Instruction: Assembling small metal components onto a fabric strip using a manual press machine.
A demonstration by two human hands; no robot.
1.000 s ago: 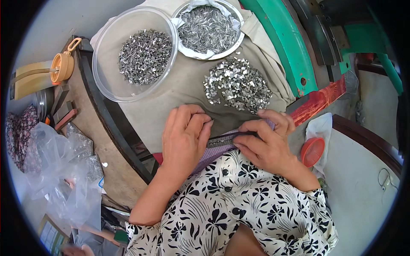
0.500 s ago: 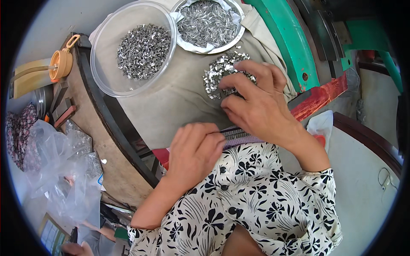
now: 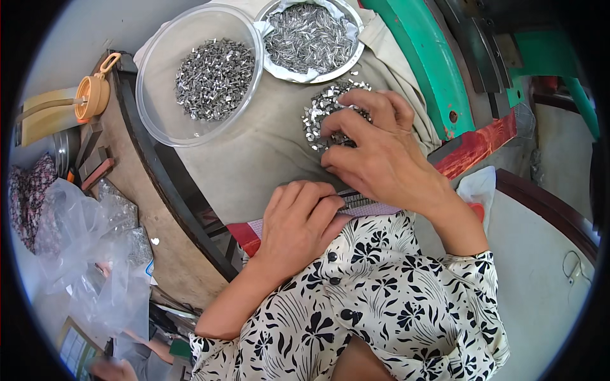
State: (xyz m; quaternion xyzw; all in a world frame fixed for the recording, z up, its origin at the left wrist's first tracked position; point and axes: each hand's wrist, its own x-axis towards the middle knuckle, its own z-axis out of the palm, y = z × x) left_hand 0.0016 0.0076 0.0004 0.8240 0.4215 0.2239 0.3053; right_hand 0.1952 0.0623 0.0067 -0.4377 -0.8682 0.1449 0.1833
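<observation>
My right hand (image 3: 381,149) hovers over or touches a pile of small shiny metal pieces (image 3: 327,105) on the cloth. Its fingers are curled but apart, with bits of the pile showing between thumb and forefinger. Whether a tiny piece sits at a fingertip cannot be made out. Close to my body, my left hand (image 3: 298,219) is closed at the left end of a dark strip (image 3: 359,202) that carries a row of small metal pieces. Its fingertips are partly hidden. The strip lies along the near edge, above purple-and-white checked cloth (image 3: 381,209).
A clear round tub (image 3: 155,95) of short metal pieces stands at the back left. Beside it is a lined metal bowl (image 3: 311,75) of slim metal pins. Green machinery (image 3: 432,70) borders the right. Plastic bags (image 3: 95,254) and an orange cup-shaped holder (image 3: 93,95) are at the left.
My left hand has shifted a little to the right along the strip. My right hand has moved slightly left and nearer, its fingertips still at the pile.
</observation>
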